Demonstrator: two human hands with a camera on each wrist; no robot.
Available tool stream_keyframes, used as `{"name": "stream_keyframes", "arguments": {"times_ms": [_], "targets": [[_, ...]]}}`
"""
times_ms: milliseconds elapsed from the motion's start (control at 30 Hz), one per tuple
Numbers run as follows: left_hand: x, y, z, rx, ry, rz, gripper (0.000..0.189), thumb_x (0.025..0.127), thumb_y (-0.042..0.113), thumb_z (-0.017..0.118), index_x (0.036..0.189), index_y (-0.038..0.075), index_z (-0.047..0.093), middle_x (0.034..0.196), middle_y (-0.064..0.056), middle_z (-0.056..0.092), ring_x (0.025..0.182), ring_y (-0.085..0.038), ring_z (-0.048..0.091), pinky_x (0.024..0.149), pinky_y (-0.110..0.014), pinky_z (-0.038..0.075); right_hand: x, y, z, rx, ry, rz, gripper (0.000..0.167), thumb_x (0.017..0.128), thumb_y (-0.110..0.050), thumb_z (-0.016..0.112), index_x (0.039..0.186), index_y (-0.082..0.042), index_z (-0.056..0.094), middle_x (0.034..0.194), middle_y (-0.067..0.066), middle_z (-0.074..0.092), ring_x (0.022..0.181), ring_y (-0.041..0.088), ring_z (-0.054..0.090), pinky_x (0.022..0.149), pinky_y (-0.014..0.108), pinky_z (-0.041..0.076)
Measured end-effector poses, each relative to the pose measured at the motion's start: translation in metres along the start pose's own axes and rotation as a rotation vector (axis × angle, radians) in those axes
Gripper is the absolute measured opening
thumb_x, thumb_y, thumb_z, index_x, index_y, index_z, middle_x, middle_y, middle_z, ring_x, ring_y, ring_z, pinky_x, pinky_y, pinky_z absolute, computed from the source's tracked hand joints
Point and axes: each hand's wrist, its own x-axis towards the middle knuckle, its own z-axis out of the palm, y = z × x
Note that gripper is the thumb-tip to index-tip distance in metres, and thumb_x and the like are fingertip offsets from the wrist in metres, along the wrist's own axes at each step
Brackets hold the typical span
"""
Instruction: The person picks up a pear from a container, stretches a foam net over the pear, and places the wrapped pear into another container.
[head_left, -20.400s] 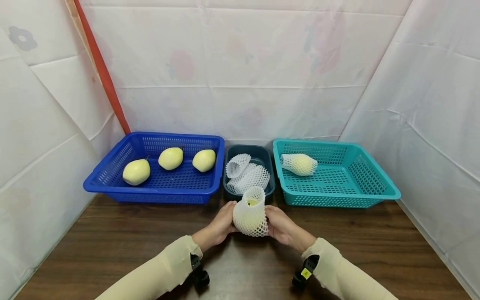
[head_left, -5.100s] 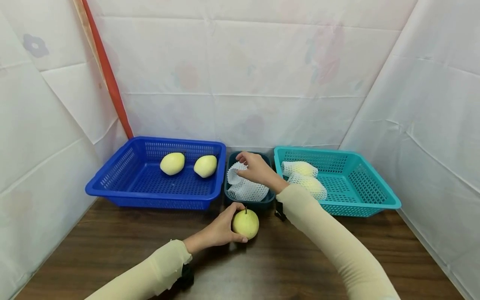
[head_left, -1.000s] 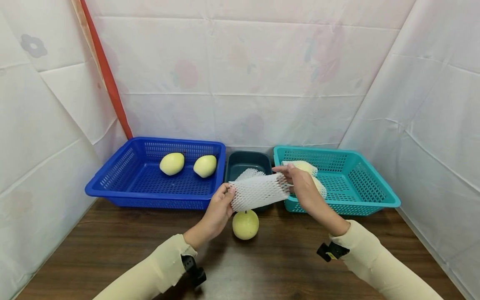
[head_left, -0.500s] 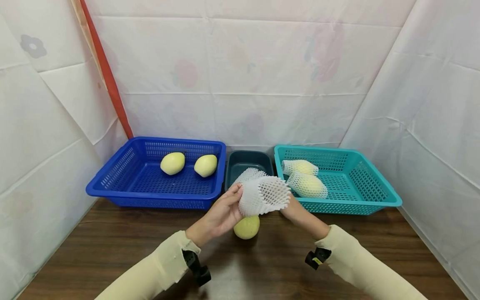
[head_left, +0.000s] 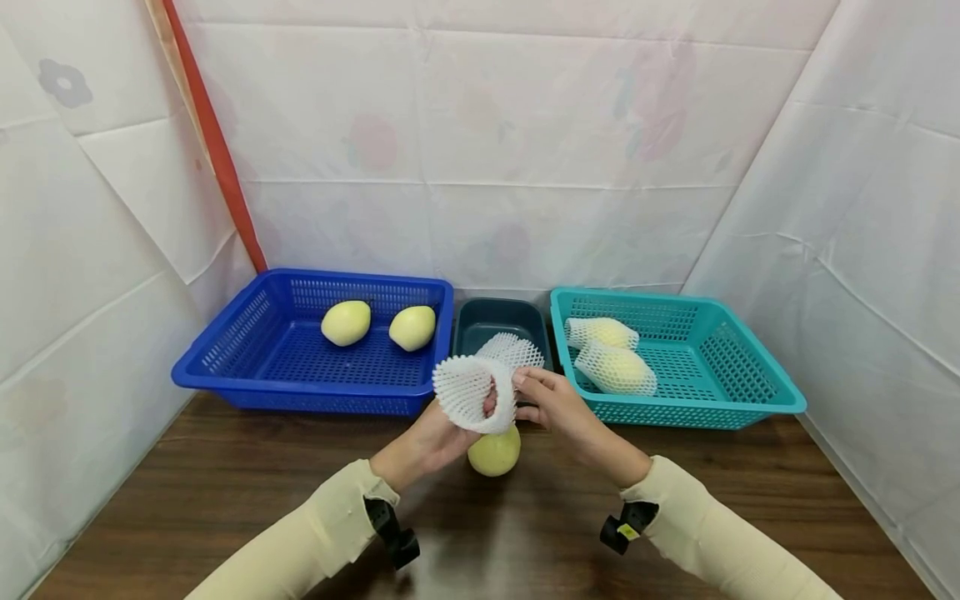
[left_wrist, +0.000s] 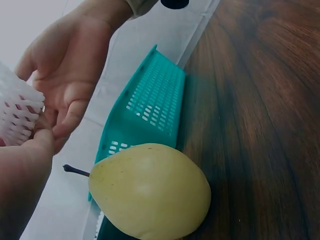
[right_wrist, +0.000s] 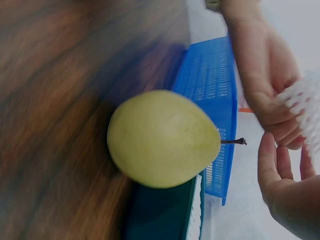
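In the head view, a white foam net sleeve (head_left: 467, 392) is held up over the table, its round mouth spread wide. My left hand (head_left: 429, 446) grips it from below, with fingertips showing through the mouth. At the right rim, my right hand (head_left: 564, 421) pinches the net between thumb and fingers. Just below the sleeve a yellow-green pear (head_left: 495, 454) stands on the table, its top covered by the sleeve. Both wrist views show this pear whole, with its dark stem (left_wrist: 76, 170) and no net on it.
A blue basket (head_left: 300, 387) at left holds two bare pears (head_left: 346, 323). The small dark box (head_left: 498, 312) in the middle contains foam netting (head_left: 513, 350). At right, a teal basket (head_left: 697, 404) holds two net-wrapped pears (head_left: 617, 369). White cloth walls surround the wooden table (head_left: 262, 475).
Over twenty seconds, a second wrapped pear reached the teal basket and one pear left the blue basket. My left hand let go of that pear; a sleeve left the box and has since been turned.
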Motion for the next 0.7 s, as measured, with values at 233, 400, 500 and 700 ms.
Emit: {"name": "stream_keyframes", "arguments": {"times_ms": [233,400,500,700], "targets": [[0.0,-0.001,-0.003,0.012,0.068,-0.019,0.023,0.097,0.021,0.054,0.118,0.013,0.048,0.101,0.001,0.056,0.086,-0.008,0.053,0.083,-0.027,0.044,-0.031,-0.044,0.013,0.409,-0.011,0.04,0.012,0.098,-0.013,0.049,0.096,-0.006,0.059,0.099,0.006,0.06,0.09,0.016,0.058,0.081,0.03,0.049],[0.0,0.0,-0.005,-0.046,0.04,-0.042,0.041,0.106,0.011,0.022,0.147,0.006,0.019,0.123,-0.003,0.054,0.11,-0.013,0.055,0.093,-0.032,0.043,-0.028,-0.041,0.01,0.615,-0.038,0.125,0.014,0.101,-0.015,0.04,0.101,-0.007,0.051,0.094,0.005,0.06,0.086,0.016,0.058,0.079,0.03,0.049],[0.0,0.001,-0.007,-0.121,0.023,-0.052,0.044,0.106,0.014,0.02,0.149,0.005,0.014,0.126,-0.004,0.053,0.115,-0.015,0.052,0.095,-0.031,0.042,-0.028,-0.041,0.009,0.702,-0.052,0.162,0.017,0.101,-0.016,0.036,0.113,-0.007,0.044,0.1,0.005,0.06,0.091,0.016,0.058,0.081,0.031,0.048],[0.001,0.002,-0.007,-0.229,0.076,-0.058,0.033,0.106,0.017,0.021,0.135,0.007,0.034,0.121,-0.005,0.055,0.112,-0.015,0.053,0.093,-0.03,0.042,-0.028,-0.04,0.011,0.766,-0.069,0.227,0.03,0.104,-0.024,0.035,0.132,-0.012,0.039,0.118,0.005,0.061,0.109,0.016,0.058,0.09,0.033,0.046]]}}
